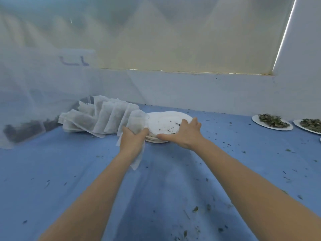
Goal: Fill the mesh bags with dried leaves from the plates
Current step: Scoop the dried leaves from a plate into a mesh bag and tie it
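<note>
Mesh bag [139, 126] gripped in left hand [132, 142], fingers curled round it, at left edge of stacked white plates [166, 123] mid-table. Right hand [184, 134] rests on top plate, fingers nearly straight, thumb at near rim. Row of bags [100, 117] left; leaf-laden plates [271, 121] far right on blue cloth [69, 171].

Both arms stretched fwd; left hand [132, 140] fingers curled, gripping; right hand [184, 134] spread flat, pressing.
</note>
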Demonstrator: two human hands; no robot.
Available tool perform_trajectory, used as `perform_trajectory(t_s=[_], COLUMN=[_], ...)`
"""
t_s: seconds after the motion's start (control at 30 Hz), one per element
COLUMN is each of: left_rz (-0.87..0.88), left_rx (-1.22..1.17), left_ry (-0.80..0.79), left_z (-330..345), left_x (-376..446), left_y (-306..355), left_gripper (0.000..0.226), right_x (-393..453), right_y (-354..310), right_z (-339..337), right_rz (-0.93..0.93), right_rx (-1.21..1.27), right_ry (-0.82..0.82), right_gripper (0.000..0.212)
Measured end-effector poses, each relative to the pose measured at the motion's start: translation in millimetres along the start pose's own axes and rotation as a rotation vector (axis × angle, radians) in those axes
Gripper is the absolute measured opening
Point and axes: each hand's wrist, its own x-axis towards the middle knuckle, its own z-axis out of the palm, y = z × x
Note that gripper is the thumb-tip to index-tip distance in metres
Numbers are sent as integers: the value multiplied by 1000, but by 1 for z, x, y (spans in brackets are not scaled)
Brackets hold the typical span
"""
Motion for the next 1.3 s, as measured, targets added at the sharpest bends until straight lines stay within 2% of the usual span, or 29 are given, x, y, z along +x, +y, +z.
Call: perform_trajectory(t_s=[0.07,0.17,0.3,0.53,0.6,0.73,0.87,1.1,1.3], left_rz=[-81,-112,-35,18,-5,-19,74,124,180], left_rx=[-66,-9,92,374,391,440,388,291,278], left_ry=[-58,-14,89,197,192,187,235,24,-166], left_z=[7,14,16,13,10,3,-1,22,101], left_x=[20,49,91,136,135,113,60,-32,-90], left_y=[-7,-16,-25,-39,-37,-24,-5,31,70], left_gripper=[46,30,56,51,50,65,53,53,52], right_x=[27,59,88,107,103,79,39,-41,-84], right_y=[-6,-12,-21,-27,-29,-33,-38,-17,66], right_z=[9,22,35,50,51,45,30,-8,-68], right_rz=[33,48,40,36,25,-46,-149,-150,-6], right_rx=[-27,-47,-41,-61,-69,-68,-45,15,13], right_ry=[-18,-27,-23,-73,-63,-27,29,52,126], right_gripper=[116,112,114,122,124,116,96,77,73])
